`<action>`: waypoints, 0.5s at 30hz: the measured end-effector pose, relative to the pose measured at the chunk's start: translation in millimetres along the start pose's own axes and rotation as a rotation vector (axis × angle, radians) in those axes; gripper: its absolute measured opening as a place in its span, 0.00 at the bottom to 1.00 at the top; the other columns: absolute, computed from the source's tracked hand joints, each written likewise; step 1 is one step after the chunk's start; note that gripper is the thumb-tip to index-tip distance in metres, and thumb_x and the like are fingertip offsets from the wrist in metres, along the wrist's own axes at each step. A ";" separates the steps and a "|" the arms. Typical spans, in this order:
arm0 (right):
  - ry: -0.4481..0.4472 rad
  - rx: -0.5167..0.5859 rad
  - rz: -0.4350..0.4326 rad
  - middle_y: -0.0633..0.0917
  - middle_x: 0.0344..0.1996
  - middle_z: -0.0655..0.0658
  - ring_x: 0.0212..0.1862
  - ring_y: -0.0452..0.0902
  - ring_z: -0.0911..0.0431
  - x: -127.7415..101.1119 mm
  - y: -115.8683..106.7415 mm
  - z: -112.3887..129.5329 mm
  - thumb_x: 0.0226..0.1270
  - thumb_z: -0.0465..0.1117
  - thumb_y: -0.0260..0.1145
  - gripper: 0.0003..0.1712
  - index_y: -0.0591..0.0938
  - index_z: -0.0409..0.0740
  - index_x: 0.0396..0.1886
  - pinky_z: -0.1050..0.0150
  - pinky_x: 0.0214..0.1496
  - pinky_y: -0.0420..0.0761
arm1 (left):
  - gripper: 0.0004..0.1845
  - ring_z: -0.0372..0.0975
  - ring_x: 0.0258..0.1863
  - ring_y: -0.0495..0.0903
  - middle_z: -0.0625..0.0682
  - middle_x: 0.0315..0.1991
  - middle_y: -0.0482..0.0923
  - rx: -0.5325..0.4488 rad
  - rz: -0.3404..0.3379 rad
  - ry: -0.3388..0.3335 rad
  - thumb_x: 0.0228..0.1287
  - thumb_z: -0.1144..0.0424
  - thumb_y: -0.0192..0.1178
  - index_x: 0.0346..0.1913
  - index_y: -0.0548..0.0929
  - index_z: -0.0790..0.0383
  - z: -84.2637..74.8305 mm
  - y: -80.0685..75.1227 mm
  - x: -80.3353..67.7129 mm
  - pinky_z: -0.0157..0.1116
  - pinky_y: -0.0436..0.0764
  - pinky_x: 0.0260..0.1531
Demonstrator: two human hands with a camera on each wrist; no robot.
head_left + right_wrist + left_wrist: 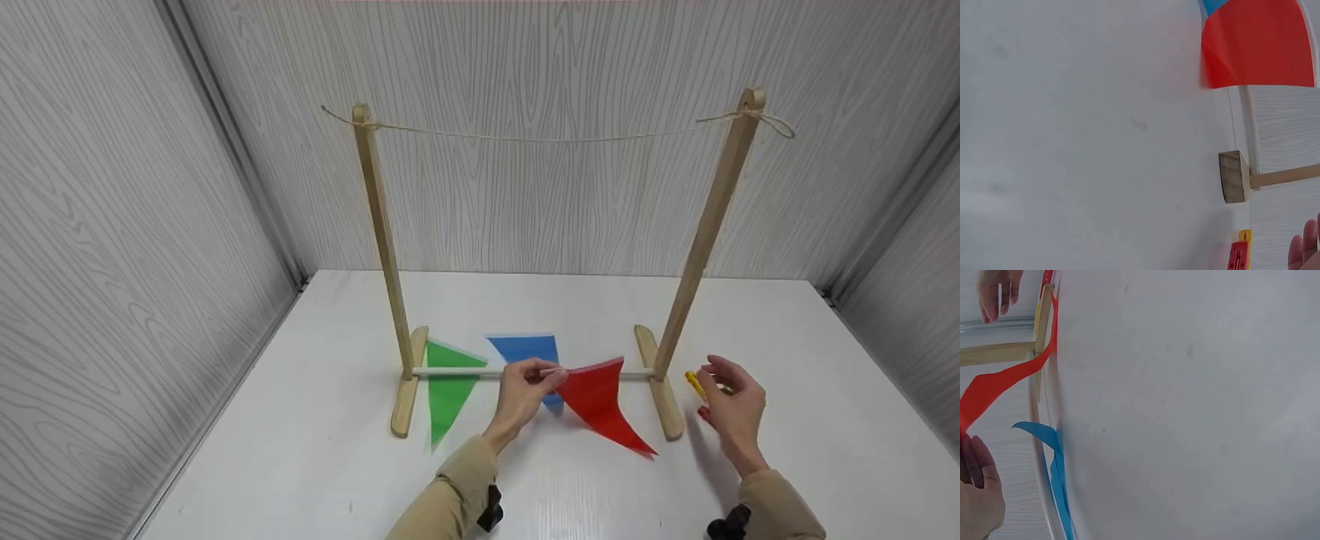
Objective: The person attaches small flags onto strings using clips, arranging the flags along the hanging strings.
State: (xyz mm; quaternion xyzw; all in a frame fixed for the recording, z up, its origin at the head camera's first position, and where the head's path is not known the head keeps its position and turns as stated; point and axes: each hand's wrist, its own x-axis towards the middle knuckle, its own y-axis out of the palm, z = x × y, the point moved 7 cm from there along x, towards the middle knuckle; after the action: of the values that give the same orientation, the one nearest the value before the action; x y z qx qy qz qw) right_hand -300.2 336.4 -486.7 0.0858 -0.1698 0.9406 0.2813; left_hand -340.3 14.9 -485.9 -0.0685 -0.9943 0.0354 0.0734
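Observation:
A red pennant [600,405] lies on the white table [300,450], its top corner lifted and pinched by my left hand [553,375] beside the white dowel [457,371]. The left wrist view shows the red pennant [999,385] curving up to that hand [979,495]. A blue pennant [525,349] and a green pennant [448,390] lie flat under the dowel. My right hand [724,390] hovers with loose, spread fingers over a yellow peg [695,383] and a red peg [705,415], right of the frame's foot [664,405]; it holds nothing.
A wooden frame stands mid-table: two posts [382,240] joined by a slack string [555,138] at the top and the dowel at the bottom. Grey wood-grain walls [112,225] close in the left, back and right sides.

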 end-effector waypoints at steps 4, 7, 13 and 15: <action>0.083 -0.045 -0.021 0.80 0.41 0.63 0.44 0.70 0.71 3.7 -12.6 -11.1 0.75 0.42 0.61 0.21 0.79 0.38 0.62 0.87 0.44 0.72 | 0.10 0.34 0.37 0.86 0.54 0.39 0.89 0.037 0.000 0.017 0.66 0.59 0.68 0.44 0.88 0.61 -1.1 -0.6 -0.7 0.33 0.87 0.45; 0.141 -0.071 -0.028 0.80 0.46 0.56 0.45 0.69 0.70 6.7 -21.9 -19.3 0.75 0.42 0.61 0.23 0.77 0.39 0.65 0.86 0.43 0.71 | 0.10 0.34 0.36 0.85 0.54 0.39 0.90 0.054 0.002 0.031 0.65 0.59 0.68 0.43 0.89 0.60 -2.6 -0.6 -1.2 0.32 0.87 0.44; 0.250 -0.073 -0.022 0.79 0.45 0.58 0.45 0.68 0.66 11.5 -35.3 -34.9 0.73 0.41 0.62 0.26 0.75 0.39 0.67 0.81 0.39 0.72 | 0.11 0.32 0.33 0.83 0.54 0.35 0.89 0.078 -0.001 0.057 0.64 0.56 0.69 0.40 0.89 0.60 -5.8 -1.4 -1.4 0.29 0.86 0.39; 0.266 -0.091 -0.009 0.80 0.49 0.51 0.44 0.68 0.64 13.1 -37.9 -38.4 0.73 0.42 0.62 0.27 0.74 0.39 0.68 0.82 0.38 0.72 | 0.11 0.32 0.32 0.82 0.55 0.34 0.89 0.083 -0.006 0.060 0.64 0.55 0.70 0.38 0.89 0.61 -6.4 -1.8 -1.2 0.28 0.84 0.37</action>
State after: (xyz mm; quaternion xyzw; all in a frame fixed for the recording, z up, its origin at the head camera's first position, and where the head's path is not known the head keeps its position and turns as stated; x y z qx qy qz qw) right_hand -292.4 386.7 -508.7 -0.0516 -0.1732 0.9337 0.3091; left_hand -338.4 13.3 -479.6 -0.0633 -0.9896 0.0743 0.1060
